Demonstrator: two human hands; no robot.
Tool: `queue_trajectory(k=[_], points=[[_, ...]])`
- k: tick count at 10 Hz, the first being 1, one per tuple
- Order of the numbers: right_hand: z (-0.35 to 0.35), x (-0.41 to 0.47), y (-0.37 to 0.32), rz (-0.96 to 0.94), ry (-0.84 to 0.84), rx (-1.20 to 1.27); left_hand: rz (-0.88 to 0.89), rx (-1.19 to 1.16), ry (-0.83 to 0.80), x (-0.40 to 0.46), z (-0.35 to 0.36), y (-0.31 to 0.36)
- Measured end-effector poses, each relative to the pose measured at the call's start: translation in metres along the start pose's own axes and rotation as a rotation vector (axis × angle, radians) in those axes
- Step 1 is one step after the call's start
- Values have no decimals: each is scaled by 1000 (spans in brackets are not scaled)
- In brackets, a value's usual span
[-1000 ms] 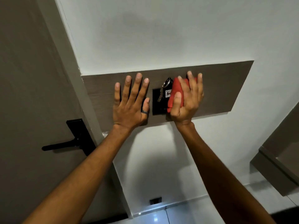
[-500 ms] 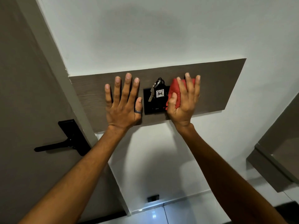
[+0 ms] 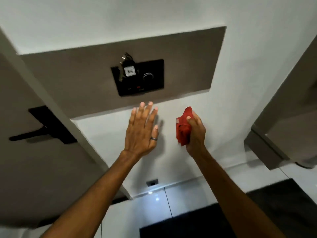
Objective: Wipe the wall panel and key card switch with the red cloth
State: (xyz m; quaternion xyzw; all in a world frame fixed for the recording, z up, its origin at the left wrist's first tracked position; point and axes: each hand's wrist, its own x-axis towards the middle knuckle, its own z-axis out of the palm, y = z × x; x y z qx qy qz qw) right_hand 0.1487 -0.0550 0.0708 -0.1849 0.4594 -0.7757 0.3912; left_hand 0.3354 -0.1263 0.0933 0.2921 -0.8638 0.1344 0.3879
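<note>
A brown wood wall panel (image 3: 77, 73) runs across the white wall. In its middle sits the black key card switch (image 3: 145, 81), with a key and a white tag (image 3: 129, 71) hanging from its top. My right hand (image 3: 195, 133) is below the panel's right half, off the wall, shut on the bunched red cloth (image 3: 183, 129). My left hand (image 3: 142, 129) is flat and open with a ring on one finger, fingertips just under the panel's lower edge, below the switch.
A grey door with a black lever handle (image 3: 41, 131) stands at the left. A grey cabinet or shelf (image 3: 277, 134) juts out at the right. A small black socket (image 3: 152, 182) sits low on the wall above the tiled floor.
Both hands have come down off the panel to below it. The right hand now clutches the cloth instead of pressing it flat. The switch is uncovered and the view has shifted.
</note>
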Motion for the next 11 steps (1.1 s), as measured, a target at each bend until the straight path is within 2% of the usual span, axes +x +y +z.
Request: queue_trajectory(k=[1, 2, 4, 5, 6, 7, 8, 9, 10, 11], points=[[-49, -1, -7, 410, -4, 341, -10, -52, -278, -9, 36, 49], [-112, 10, -12, 505, 130, 509, -71, -97, -495, -1, 73, 96], [-274, 58, -68, 433, 265, 466, -61, -189, -731, 24, 158, 208], [-359, 107, -121, 315, 313, 292, -42, -225, -798, 38, 198, 262], [-436, 164, -162, 26, 296, -426, -67, -262, -810, 52, 228, 300], [-503, 215, -167, -231, -39, -1320, -76, -249, -834, 54, 252, 327], [-539, 226, -133, 1, -364, -1903, -88, -210, -876, 51, 266, 339], [-550, 228, -114, 44, -346, -1918, -136, -126, -883, 51, 276, 347], [-545, 228, -123, 56, -344, -1970, -163, -74, -804, 58, 266, 355], [-518, 210, -123, -92, -246, -1923, -179, -31, -657, 66, 258, 358]])
